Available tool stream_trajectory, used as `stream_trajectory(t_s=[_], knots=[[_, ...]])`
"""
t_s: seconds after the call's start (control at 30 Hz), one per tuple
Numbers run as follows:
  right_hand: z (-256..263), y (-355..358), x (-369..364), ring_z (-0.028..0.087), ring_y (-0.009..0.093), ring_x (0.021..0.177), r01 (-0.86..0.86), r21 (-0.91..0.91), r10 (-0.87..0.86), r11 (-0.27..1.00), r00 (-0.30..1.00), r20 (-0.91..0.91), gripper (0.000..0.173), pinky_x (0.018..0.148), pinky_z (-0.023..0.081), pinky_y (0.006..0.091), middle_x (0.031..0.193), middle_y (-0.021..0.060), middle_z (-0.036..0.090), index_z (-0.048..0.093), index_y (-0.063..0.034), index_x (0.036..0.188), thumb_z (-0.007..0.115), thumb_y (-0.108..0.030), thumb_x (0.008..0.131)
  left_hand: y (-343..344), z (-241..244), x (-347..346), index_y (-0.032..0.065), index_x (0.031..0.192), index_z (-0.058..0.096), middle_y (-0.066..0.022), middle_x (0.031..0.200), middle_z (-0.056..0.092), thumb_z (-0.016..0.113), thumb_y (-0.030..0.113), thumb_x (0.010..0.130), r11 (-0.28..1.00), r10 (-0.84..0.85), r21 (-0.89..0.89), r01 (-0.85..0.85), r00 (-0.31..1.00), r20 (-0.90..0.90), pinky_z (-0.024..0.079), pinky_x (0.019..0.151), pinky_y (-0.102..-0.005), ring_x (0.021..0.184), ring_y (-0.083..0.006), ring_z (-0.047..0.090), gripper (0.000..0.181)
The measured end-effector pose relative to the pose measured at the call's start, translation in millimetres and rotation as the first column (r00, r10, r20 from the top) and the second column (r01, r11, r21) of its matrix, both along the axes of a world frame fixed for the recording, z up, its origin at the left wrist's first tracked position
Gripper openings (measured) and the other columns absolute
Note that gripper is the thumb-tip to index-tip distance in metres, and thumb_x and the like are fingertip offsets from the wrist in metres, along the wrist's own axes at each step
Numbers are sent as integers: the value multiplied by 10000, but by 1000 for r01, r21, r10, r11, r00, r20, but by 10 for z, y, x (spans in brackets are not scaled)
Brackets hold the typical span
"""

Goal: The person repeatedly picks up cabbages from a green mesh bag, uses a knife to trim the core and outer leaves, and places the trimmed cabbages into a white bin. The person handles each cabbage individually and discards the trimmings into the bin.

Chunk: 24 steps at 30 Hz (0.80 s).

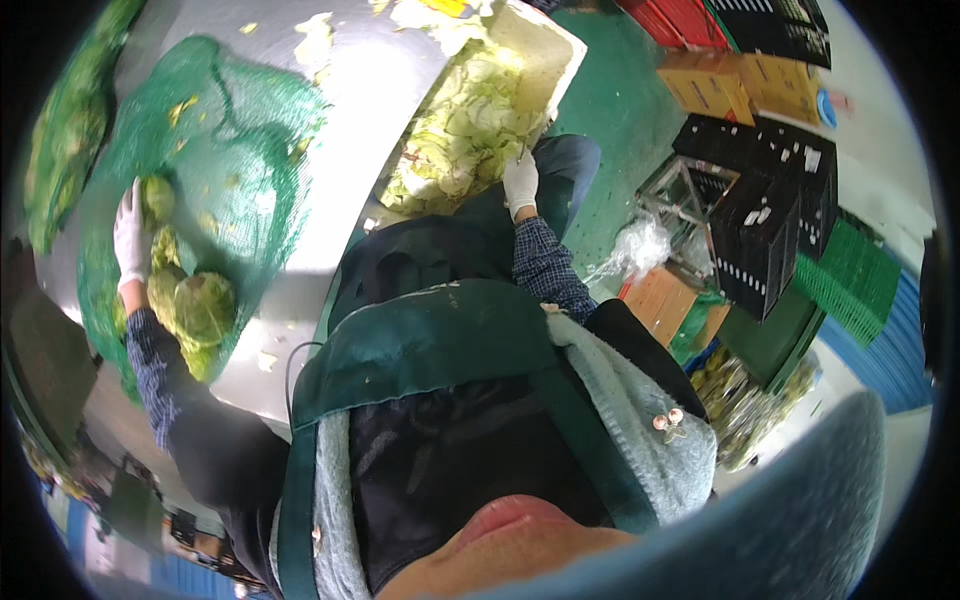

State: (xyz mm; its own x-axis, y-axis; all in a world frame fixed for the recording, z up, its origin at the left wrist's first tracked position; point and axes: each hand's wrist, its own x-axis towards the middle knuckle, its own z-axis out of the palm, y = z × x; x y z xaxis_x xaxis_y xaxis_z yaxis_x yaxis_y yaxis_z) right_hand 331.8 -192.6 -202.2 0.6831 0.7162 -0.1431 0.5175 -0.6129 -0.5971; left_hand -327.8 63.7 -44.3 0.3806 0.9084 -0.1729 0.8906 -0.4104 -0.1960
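My left hand (132, 238), in a white glove, rests against a small cabbage (156, 201) on a green mesh sack (225, 161) spread over the metal table (360, 82). Several more cabbages (204, 306) lie on the mesh beside my wrist. My right hand (520, 178), also gloved, is closed at the near side of a white bin (559, 71). A thin tool, perhaps a knife, sticks up from its fingers; most of it is hidden. Cabbage leaves (469, 124) fill much of the bin.
A full green mesh sack (71, 142) lies at the table's far left. Loose leaves (315, 37) are scattered on the table. To the right stand cardboard boxes (705, 79), black plastic crates (757, 232), a green crate (851, 277) and clear plastic wrap (641, 244) on the green floor.
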Motion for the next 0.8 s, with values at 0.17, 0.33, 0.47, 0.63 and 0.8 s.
stream_trajectory(t_s=[0.17, 0.33, 0.47, 0.63, 0.8], knots=[[-807, 261, -301, 564, 469, 1065, 118, -81, -136, 990, 953, -271, 418, 900, 454, 458, 1118, 328, 600, 535, 63, 1228, 484, -228, 932, 67, 75, -92, 86, 1458, 339, -237, 1195, 499, 860, 304, 641, 966, 247, -56, -253, 964, -103, 483, 905, -450, 1112, -396, 520, 993], [-1394, 809, -65, 616, 329, 836, 357, -44, -350, 933, 874, -337, 397, 761, 502, 386, 986, 192, 655, 539, 18, 1256, 505, -234, 951, 217, -98, 302, 57, 1418, 364, -295, 1315, 460, 823, 346, 624, 922, 383, -164, -350, 886, 260, 436, 1009, -455, 1209, -427, 495, 962], [-1287, 1512, 347, 483, 141, 463, 577, 202, -222, 792, 579, -785, 188, 358, 369, 310, 645, 43, 522, 599, -66, 1045, 536, -200, 930, 27, -105, 309, 17, 1378, 390, -244, 1233, 544, 835, 303, 671, 840, 533, -151, -521, 739, 412, 474, 955, -398, 1102, -332, 579, 883], [-496, 1901, 595, 367, 124, 345, 389, 270, 68, 881, 462, -884, 238, 301, 321, 285, 539, -22, 383, 536, -104, 1119, 516, -302, 988, -387, -37, 109, -46, 1318, 418, -151, 1202, 578, 838, 174, 745, 648, 634, -428, -630, 134, 762, 499, 892, -316, 1037, -192, 591, 744], [118, 1259, 271, 536, 80, 561, 333, 406, 63, 851, 704, -708, 381, 451, 424, 232, 956, 68, 668, 509, -26, 1307, 488, -271, 1015, -869, 925, 1444, -26, 1367, 421, -144, 1323, 507, 764, 231, 819, 746, 493, -382, -545, 66, 868, 391, 1045, -357, 1193, -231, 503, 696]])
